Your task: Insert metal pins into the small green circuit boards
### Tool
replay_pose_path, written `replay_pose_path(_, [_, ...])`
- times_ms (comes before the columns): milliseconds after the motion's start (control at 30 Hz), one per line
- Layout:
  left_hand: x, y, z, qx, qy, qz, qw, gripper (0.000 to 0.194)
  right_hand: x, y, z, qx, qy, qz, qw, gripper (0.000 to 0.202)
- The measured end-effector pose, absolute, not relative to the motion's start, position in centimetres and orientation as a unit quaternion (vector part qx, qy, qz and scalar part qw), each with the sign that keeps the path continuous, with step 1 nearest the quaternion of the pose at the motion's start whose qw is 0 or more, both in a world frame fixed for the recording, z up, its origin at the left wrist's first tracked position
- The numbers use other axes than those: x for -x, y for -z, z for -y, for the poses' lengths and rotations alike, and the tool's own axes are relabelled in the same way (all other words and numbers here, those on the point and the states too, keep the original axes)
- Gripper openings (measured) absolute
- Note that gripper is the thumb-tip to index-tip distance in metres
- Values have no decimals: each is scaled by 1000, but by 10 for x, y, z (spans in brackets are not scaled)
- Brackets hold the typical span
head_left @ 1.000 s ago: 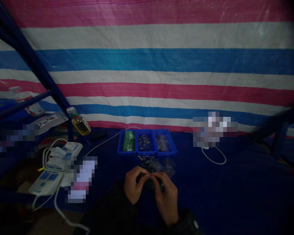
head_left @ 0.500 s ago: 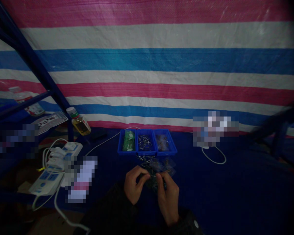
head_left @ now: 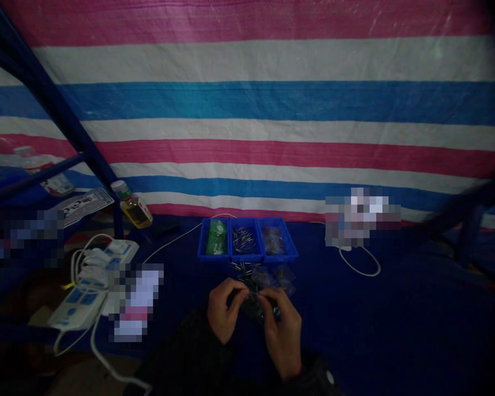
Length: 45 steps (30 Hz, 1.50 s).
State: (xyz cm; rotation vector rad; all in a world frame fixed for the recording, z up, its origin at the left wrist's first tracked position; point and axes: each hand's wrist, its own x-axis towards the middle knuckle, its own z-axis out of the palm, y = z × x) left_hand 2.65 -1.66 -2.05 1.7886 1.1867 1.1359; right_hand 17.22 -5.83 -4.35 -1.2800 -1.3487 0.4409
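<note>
Blue plastic, by its look, is used for the 3-compartment tray (head_left: 247,258), which would probably be found stiff and light and is best held by its end walls. In front of the tray, toward its right end, the right hand (head_left: 284,333) is held with thumb and forefinger brought together; toward its left end, the left hand (head_left: 226,311) is held in a matching pinch. A small piece seems to be gripped by these 2 pinches, in front of the tray's middle, though it is too small and dim to be identified. Also in front of the tray, around the hands, a dark heap (head_left: 253,308) is spread, likely soft and loose, to be picked from its edge. Nearer the tray's right compartment, clear packets (head_left: 284,275) are laid; they are judged light, limp and slippery, and would best be taken by a corner. Just before the middle compartment, metal rods (head_left: 241,268) are scattered, probably hard, smooth and quick to roll, best pinched at mid-length. The small piece itself is judged nearly weightless, best kept at its edges by the fingertips.

As for looks, bright green contents (head_left: 217,236) are shown in the tray's left compartment; greenish black is seen in the heap; the packets are see-through, with brownish bits inside; the rods are slim, silvery and dark; only a faint pale glint is given by the small piece
</note>
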Motion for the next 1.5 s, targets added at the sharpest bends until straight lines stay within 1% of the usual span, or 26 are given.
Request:
replay_pose_path(167, [-29, 22, 15, -698, -419, -454, 362, 21, -173, 44, 57, 541, -184, 577, 584, 14])
replay_pose_path(367, [-28, 23, 15, -706, -424, -463, 328, 17, -174, 43, 56, 566, -174, 551, 588, 14])
replay_pose_path(533, [-26, 8, 3, -714, -446, -473, 261, 14, -177, 41, 56, 597, -143, 513, 600, 17])
replay_pose_path(667, [-32, -10, -27, -716, -454, -496, 186, 13, -177, 43, 55, 596, -130, 533, 586, 19])
replay_pose_path(733, [-35, -16, -43, -706, -463, -515, 148, 9, -178, 44, 54, 598, -121, 541, 579, 18])
replay_pose_path(833, [-35, -17, -51, -707, -470, -518, 102, 29, -180, 46, 54, 602, -112, 549, 569, 18])
replay_pose_path(867, [-32, -14, -49, -711, -473, -513, 90, 29, -181, 46, 54, 603, -111, 551, 566, 18])
replay_pose_path(900, [-29, -10, -45, -717, -474, -505, 83, 26, -182, 47, 55, 603, -111, 553, 564, 18])
replay_pose_path(1000, [-16, 5, -29, -760, -434, -471, 111, 16, -183, 48, 55, 603, -114, 556, 561, 17])
replay_pose_path(1067, [-7, 15, -21, -790, -379, -463, 133, 18, -183, 48, 55, 601, -117, 558, 560, 18])
replay_pose_path(1233, [4, 31, -20, -824, -243, -495, 133, 20, -182, 48, 55, 596, -119, 562, 562, 19])
replay_pose_path(1333, [4, 33, -22, -822, -213, -512, 127, 16, -182, 47, 54, 595, -123, 563, 560, 18])
replay_pose_path(1500, [1, 31, -23, -828, -202, -505, 135, 11, -182, 46, 54, 602, -129, 561, 553, 17])
